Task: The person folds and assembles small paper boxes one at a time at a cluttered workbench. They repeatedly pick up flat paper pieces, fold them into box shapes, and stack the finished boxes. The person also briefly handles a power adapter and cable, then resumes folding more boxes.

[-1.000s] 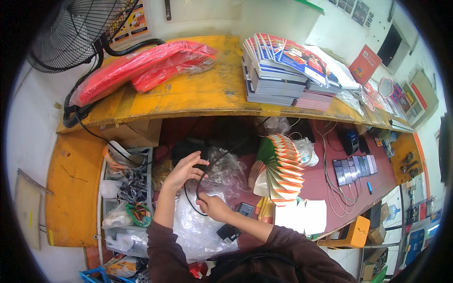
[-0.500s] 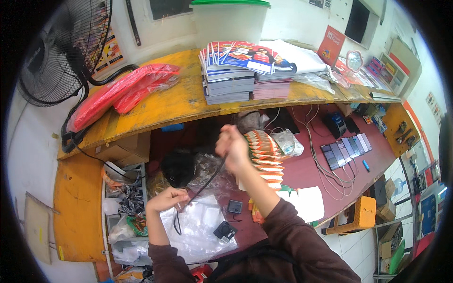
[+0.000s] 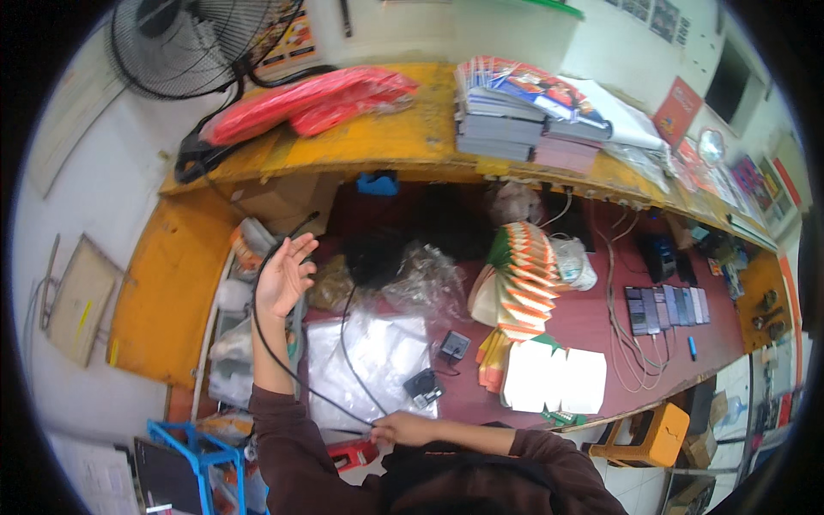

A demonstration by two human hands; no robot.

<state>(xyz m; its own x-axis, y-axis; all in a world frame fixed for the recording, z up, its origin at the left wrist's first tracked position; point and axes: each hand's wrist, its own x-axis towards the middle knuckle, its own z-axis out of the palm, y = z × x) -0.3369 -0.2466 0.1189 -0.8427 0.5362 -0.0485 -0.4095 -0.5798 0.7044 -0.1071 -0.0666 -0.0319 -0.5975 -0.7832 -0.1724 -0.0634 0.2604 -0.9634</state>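
A long black cable [image 3: 273,350] runs between my two hands. My left hand [image 3: 287,276] is raised at the left of the desk, palm up and fingers apart. The cable bends around its outer side, and the cable's end sticks out just above the fingertips. Close to my body, my right hand [image 3: 403,428] is closed on the cable. From there another stretch of it loops up over a stack of clear plastic bags [image 3: 365,343]. Two black power adapters, one boxy [image 3: 455,347] and one flatter [image 3: 423,388], lie at the right of these bags.
Orange-and-white folded paper packets [image 3: 524,275] stand right of crumpled clear plastic [image 3: 425,279]. Several phones [image 3: 665,309] lie in a row at the far right, near white cables. A yellow shelf [image 3: 421,112] overhangs the desk's back. A blue frame [image 3: 202,459] stands lower left.
My right hand has come down toward my body with the cable. My left hand has risen and its fingers have spread. The view has shifted, so the desk sits further right.
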